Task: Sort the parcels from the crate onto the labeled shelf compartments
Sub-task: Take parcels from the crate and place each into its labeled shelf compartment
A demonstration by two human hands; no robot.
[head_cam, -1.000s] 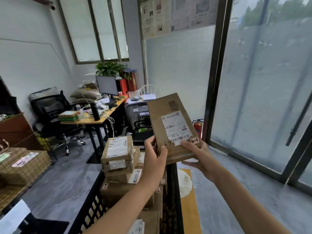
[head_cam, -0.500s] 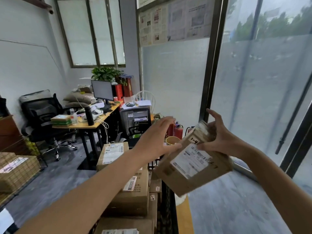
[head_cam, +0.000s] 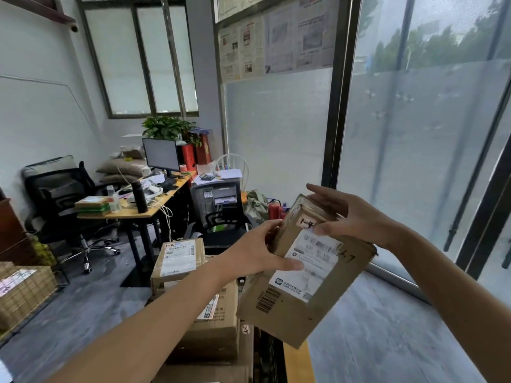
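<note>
Office backdrop; parcel (head_cam: 304, 283) diagonal, barcode-end lower-left.

Head view looks forward, slightly down; hands close ahead.

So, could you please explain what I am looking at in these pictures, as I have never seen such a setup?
There is no machine here: a person wears a wide-angle camera on the head, so every picture looks forward and down at their own arms. The left hand and right hand grip a cardboard parcel with a white shipping label facing the camera. Below it more parcels are stacked in a black crate. Behind stands an office desk with a monitor.
</note>
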